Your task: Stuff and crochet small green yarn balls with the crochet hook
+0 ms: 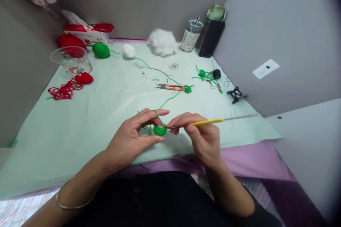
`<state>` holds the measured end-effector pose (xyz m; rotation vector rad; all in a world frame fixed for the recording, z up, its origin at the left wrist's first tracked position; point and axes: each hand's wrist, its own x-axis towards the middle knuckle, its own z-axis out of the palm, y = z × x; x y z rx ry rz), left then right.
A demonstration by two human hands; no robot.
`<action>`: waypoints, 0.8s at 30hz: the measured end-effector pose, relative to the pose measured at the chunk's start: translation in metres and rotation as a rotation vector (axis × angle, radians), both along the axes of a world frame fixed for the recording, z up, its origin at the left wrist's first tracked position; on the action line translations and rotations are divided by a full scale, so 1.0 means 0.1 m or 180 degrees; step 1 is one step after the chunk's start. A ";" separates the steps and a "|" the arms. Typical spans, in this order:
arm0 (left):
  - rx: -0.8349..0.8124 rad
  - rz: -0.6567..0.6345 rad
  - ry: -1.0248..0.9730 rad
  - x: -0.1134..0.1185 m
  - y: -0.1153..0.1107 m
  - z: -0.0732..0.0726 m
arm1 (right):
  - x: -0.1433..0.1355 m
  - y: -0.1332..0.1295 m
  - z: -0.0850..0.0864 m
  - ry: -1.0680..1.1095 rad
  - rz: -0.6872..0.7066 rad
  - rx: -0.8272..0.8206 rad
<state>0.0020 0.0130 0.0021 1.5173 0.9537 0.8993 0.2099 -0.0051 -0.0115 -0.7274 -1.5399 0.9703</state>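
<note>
scissors (170, 87) ahead, yarn (170, 98) across them, my left grip (131, 133) pinching crochet (160, 131), my right grip (204, 134) around the hook (207, 122), tip pointing left, axis sideways

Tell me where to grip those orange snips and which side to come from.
Probably best pinched across the middle of the orange handles, coming from above: they lie flat, with the blades pointing left, while green yarn crosses the handle end beside a green tuft.

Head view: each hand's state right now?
Left hand: closed, holding the green crochet piece.
Right hand: closed, holding the yellow-handled hook, its tip at the piece.
</note>
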 end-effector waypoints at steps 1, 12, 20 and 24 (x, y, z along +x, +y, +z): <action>-0.0016 -0.0024 -0.0013 0.00 0.00 0.01 | 0.00 0.00 0.00 0.0126 0.0005 -0.0130; 0.0063 -0.0050 0.0051 -0.01 -0.01 0.01 | -0.02 0.02 0.01 0.0232 -0.0007 -0.0255; 0.0155 -0.0046 0.0121 -0.03 -0.01 0.01 | 0.02 0.02 0.05 -0.0280 -0.0029 0.0075; 0.0160 0.0033 0.0148 0.00 -0.01 0.01 | 0.04 0.01 0.07 -0.0929 -0.0020 0.0593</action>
